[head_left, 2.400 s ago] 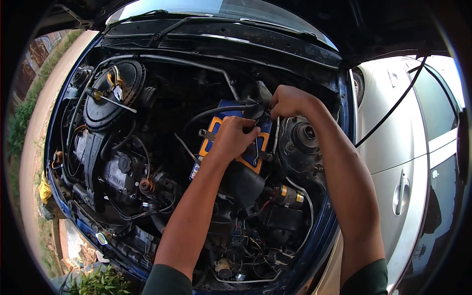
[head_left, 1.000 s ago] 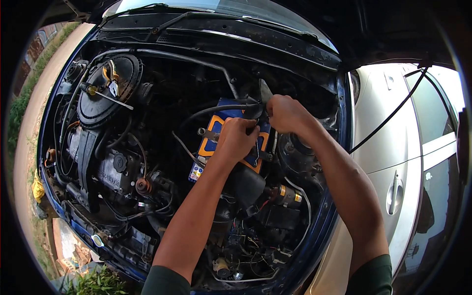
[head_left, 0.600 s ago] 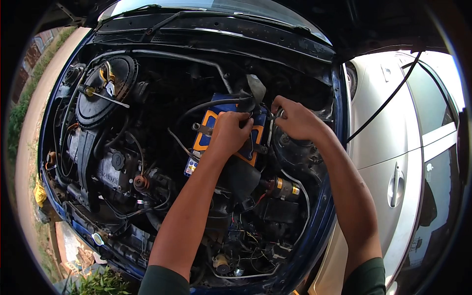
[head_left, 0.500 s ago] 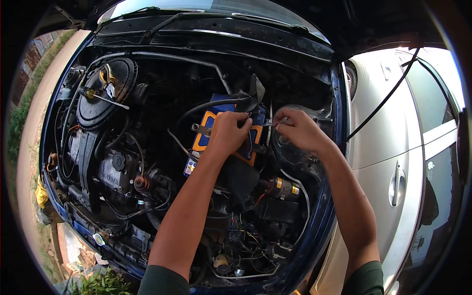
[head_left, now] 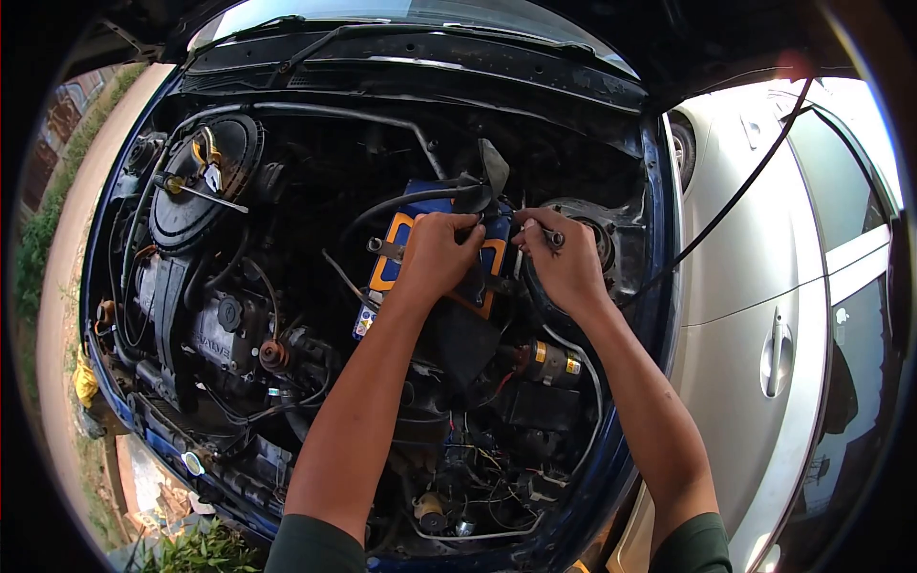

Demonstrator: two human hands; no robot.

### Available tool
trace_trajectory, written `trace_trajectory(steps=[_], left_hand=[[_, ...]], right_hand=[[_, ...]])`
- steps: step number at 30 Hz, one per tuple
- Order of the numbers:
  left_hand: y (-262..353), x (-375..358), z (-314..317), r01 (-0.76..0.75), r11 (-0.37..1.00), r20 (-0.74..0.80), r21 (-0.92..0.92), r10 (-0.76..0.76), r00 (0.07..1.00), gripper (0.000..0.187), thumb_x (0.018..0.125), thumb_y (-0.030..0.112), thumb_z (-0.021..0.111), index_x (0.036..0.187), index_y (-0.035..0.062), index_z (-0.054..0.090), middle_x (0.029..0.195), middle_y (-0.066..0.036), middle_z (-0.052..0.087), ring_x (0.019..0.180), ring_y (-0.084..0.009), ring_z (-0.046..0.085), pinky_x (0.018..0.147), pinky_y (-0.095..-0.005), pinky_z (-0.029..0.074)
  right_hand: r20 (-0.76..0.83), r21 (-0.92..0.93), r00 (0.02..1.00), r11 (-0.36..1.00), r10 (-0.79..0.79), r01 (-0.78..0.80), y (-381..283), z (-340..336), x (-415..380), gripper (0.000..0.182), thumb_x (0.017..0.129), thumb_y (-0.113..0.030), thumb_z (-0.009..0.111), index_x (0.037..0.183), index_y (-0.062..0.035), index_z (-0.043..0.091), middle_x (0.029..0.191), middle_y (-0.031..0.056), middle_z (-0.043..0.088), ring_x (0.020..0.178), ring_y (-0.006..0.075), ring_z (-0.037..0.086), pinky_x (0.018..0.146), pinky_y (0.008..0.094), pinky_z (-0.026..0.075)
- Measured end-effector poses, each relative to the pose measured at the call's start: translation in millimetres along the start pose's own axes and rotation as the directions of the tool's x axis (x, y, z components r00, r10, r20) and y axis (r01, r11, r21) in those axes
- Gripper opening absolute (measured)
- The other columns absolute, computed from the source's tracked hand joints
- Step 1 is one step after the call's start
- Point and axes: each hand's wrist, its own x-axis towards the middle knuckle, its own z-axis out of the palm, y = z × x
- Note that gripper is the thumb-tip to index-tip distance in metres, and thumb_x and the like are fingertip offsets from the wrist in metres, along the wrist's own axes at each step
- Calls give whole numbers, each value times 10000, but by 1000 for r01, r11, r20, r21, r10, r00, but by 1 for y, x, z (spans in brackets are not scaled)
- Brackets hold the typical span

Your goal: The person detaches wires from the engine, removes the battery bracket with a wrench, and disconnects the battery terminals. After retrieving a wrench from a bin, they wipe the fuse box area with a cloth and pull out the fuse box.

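Note:
A blue and orange car battery (head_left: pixel 390 271) sits in the engine bay, partly hidden under my hands. My left hand (head_left: pixel 437 253) is closed over its top, thumb and forefinger pinched near the terminal at the right; what they hold is hidden. A thick black cable (head_left: pixel 401 201) runs to that terminal, where a black flap-like cover (head_left: pixel 494 168) stands up. Just to the right, my right hand (head_left: pixel 565 267) is closed around a wrench (head_left: pixel 556 239), whose metal end shows between the fingers. A metal cable clamp (head_left: pixel 382 247) lies at the battery's left side.
Pliers (head_left: pixel 212 172) and a screwdriver (head_left: pixel 205 197) rest on the round black air filter housing (head_left: pixel 239 143). Loose wires (head_left: pixel 482 468) fill the front right of the bay. A thin hood prop rod (head_left: pixel 745 186) slants at the right, before a silver car (head_left: pixel 731 286).
My right hand has moved slightly left and turned, and a wrench end now shows in it. My left hand stays at the battery terminal.

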Motion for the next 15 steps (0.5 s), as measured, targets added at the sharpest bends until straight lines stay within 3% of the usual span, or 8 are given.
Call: trace_trajectory(steps=[1,3,7,13,15], left_hand=[[-1,0,1,1,1000,-1,1,-1,1000,360,986,191,743,1254,-50,753,976,-189,817,760,-181,784,731,-301,600],[-1,0,1,-34,999,-31,-10,33,999,351,973,193,748,1225,-52,762,1028,-220,810,880,-229,805,801,-320,600],[-1,0,0,-18,1000,-22,-20,18,1000,348,969,193,747,1212,-56,765,1074,-231,801,968,-263,804,849,-326,595],[-5,3,1,-8,999,-18,-49,7,1000,357,970,213,749,1200,-60,768,1086,-224,802,985,-274,801,870,-337,594],[-5,4,1,-39,998,-35,-49,37,999,354,979,212,746,1205,-59,770,1048,-204,814,897,-236,804,805,-322,597]], right_hand=[[27,-13,999,1000,19,-18,0,0,-3,272,1050,-140,619,1207,44,745,926,210,793,846,263,790,759,355,580],[42,-57,998,997,-45,47,1,3,-6,273,1048,-139,623,1203,50,744,939,230,786,858,306,785,778,367,583],[37,-95,975,971,-218,220,10,11,-10,290,1043,-143,633,1228,56,733,975,269,760,896,415,747,826,420,577],[65,-241,975,945,-213,222,11,15,-15,338,1040,-161,637,1311,26,711,1016,239,728,955,407,706,857,464,550],[66,-299,966,919,-248,257,16,17,-17,343,1040,-166,635,1317,21,711,1027,232,728,981,399,696,881,462,543]])
